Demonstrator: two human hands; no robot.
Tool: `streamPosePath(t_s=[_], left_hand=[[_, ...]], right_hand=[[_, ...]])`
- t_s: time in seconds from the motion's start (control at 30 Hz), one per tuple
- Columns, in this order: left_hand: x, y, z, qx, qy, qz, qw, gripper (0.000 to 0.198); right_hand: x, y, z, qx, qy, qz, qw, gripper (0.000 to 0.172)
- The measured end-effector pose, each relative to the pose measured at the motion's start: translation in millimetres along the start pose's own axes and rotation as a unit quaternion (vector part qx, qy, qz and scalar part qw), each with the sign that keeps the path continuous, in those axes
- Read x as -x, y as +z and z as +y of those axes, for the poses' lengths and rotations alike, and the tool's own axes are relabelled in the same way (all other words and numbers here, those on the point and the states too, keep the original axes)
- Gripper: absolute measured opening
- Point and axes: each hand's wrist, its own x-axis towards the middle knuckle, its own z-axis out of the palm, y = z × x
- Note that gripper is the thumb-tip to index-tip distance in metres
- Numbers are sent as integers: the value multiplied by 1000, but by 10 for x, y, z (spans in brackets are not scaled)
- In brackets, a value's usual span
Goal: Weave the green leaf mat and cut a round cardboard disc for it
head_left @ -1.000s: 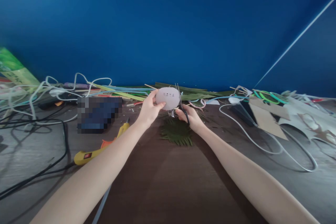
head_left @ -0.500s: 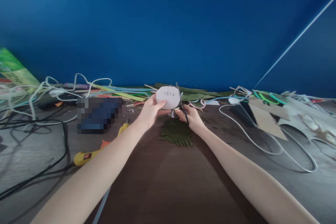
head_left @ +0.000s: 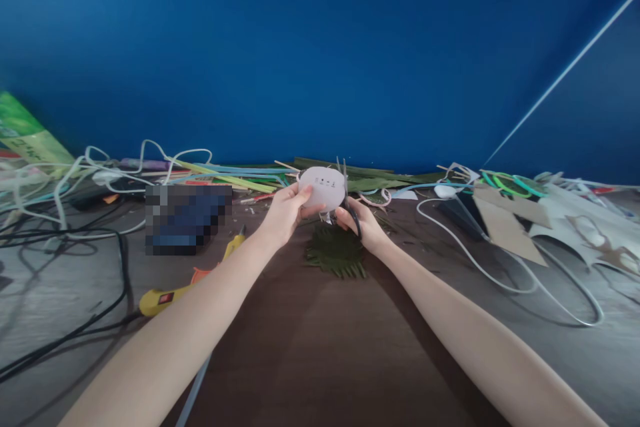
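My left hand grips a roundish white piece of card by its lower left side, thumb on the face. Small dark printed marks run across the card. In my right hand is a pair of dark scissors, fingers wrapped round the handles. The blades point up at the card's right edge and stand slightly apart. Below both hands, a dark green fringed piece lies on the brown table.
A yellow glue gun lies left, partly behind my forearm, near black cables. Green strips lie along the blue wall. Brown cardboard, a white cable and cut white sheets are right.
The scissor blades have parted a little at the card's right edge. The card has turned slightly and shifted a little down and right in my left hand.
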Motion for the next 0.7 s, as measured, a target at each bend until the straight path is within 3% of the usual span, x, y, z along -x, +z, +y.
streamPosePath(t_s=[0.3,0.7], left_hand=[[-1,-2,2,-6,3,5,1000,16],[-12,-10,14,-17,15,33,999,15]], right_hand=[[-12,0,57,-13,14,3,1000,49],[-17,-19,-11,74,44,57,995,49]])
